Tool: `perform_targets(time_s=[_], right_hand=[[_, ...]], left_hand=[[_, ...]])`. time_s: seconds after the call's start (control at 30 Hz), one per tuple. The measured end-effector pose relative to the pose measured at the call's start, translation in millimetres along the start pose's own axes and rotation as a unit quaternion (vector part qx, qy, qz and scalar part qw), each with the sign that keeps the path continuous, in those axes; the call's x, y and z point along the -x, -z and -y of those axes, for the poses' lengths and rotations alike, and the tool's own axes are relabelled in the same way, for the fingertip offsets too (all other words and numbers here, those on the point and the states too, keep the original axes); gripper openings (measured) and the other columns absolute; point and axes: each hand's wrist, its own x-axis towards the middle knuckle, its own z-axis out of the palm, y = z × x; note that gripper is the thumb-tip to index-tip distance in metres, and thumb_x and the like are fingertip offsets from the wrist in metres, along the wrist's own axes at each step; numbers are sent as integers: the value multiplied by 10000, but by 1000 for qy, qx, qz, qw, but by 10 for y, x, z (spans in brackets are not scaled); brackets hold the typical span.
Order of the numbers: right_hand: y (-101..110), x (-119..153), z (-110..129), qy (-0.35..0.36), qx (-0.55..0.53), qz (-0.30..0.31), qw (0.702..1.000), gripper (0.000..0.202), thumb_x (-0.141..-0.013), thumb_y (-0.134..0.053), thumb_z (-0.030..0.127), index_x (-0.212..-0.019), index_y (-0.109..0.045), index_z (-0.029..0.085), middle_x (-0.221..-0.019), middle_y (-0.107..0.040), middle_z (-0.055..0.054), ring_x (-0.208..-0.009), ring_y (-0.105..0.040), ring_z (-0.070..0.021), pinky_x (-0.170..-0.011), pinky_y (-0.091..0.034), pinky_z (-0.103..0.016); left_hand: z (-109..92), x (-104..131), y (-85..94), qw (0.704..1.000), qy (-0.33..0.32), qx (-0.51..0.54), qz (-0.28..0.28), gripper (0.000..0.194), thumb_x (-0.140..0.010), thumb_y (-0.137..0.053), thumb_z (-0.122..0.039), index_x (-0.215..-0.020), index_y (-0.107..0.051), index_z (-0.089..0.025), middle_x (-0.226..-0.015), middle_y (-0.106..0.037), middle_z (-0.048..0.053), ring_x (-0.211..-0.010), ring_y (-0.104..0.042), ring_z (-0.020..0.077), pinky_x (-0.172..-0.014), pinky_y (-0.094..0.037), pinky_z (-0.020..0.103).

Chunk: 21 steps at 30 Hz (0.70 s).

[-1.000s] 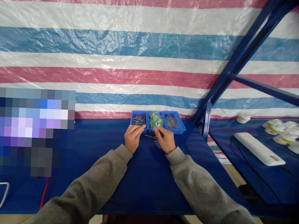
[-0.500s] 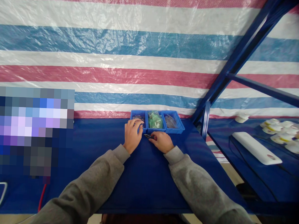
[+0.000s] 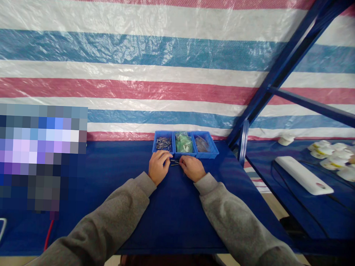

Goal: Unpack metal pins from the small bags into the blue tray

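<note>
My left hand (image 3: 159,166) is in front of the left blue bin (image 3: 155,136), fingers bent and thumb apart from them; nothing shows in it. Beside it, my right hand (image 3: 192,168) pinches a few thin metal pins (image 3: 174,163), which point left toward the left thumb. Many loose metal pins (image 3: 164,142) of the same look lie in the left bin. Small pale parts in a green plastic bag (image 3: 183,142) fill the middle bin (image 3: 176,153). The right bin (image 3: 213,152) contains clear plastic bags (image 3: 202,144).
The three bins stand side by side at the back of a blue table (image 3: 173,219), against a striped sheet (image 3: 168,73). A blue metal frame (image 3: 266,84) rises at right. Beyond it, another table holds a white elongated device (image 3: 303,174), cables and several white round parts (image 3: 338,157). A red cable (image 3: 48,233) lies at left.
My left hand has drawn back from over the left bin toward me, uncovering the pins inside. My right hand stays nearly in place; the pins in it are turned slightly and look more spread.
</note>
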Motion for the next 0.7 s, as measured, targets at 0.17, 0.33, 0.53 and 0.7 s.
perform_targets(time_s=[0.17, 0.33, 0.53, 0.7], right_hand=[[63, 22, 48, 23, -18, -14, 999, 99, -879, -496, 234, -865, -591, 213, -840, -659, -29, -779, -604, -159, -624, -359, -238], [130, 47, 108, 54, -41, -72, 995, 90, -902, -461, 230, -895, -549, 207, -913, -637, -38, -797, -603, -157, -647, -370, -231], [121, 40, 84, 70, -104, -66, 990, 124, -918, -439, 250, -930, -554, 206, -769, -643, -21, -732, -611, -161, -643, -388, -232], [62, -2, 26, 50, -280, -122, 951, 214, -877, -519, 365, -805, -614, 187, -648, -640, -2, -607, -604, -138, -622, -435, -233]], left_hand=[[4, -3, 9, 998, 17, 41, -42, 200, -902, -442, -186, -940, -638, -194, -950, -654, 64, -928, -598, 183, -855, -464, 337], [3, -11, 21, 994, 43, 90, -54, 223, -916, -451, -243, -1057, -617, -196, -1017, -656, 76, -950, -616, 181, -843, -496, 319], [8, -15, 15, 995, 21, 94, -33, 220, -906, -495, -269, -1050, -648, -204, -995, -667, 64, -936, -614, 174, -875, -491, 342], [38, -22, -3, 995, 7, 96, -34, 196, -894, -520, -296, -950, -685, -207, -926, -690, 54, -875, -624, 174, -834, -508, 347]])
